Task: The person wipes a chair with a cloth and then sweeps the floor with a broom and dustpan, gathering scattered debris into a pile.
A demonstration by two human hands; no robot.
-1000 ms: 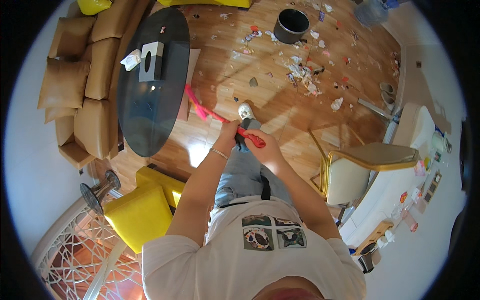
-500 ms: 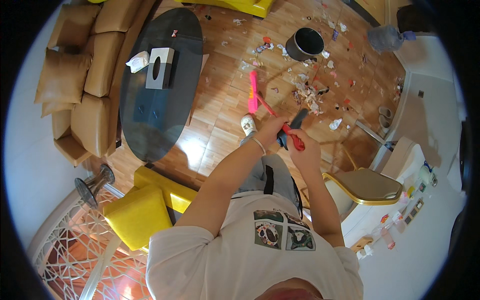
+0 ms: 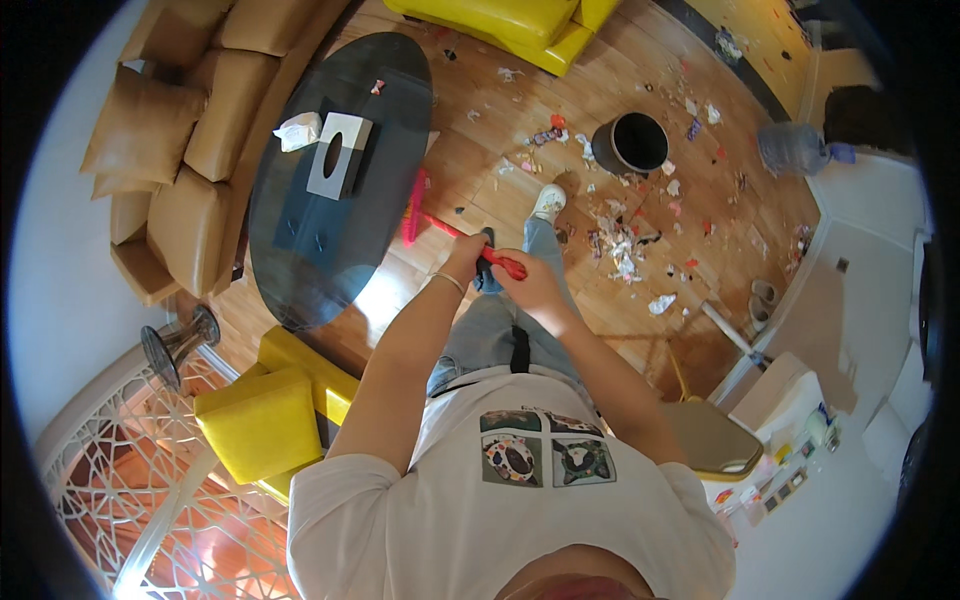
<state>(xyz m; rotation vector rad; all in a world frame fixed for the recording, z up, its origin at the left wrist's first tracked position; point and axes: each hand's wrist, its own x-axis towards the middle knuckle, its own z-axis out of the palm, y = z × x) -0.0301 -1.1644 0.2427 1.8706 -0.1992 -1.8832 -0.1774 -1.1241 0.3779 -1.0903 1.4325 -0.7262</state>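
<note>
I have both bare arms stretched forward from the shoulders, the left arm [image 3: 390,375] only slightly bent and the right arm [image 3: 622,390] slanting inward, so that the two forearms come close to each other in front of the body. My left hand [image 3: 463,259] is a little farther forward, and my right hand [image 3: 532,288] is just beside it, a bit nearer to the trunk. On both hands the fingers [image 3: 472,249] are curled in a closed grip, though I cannot see every fingertip clearly.
</note>
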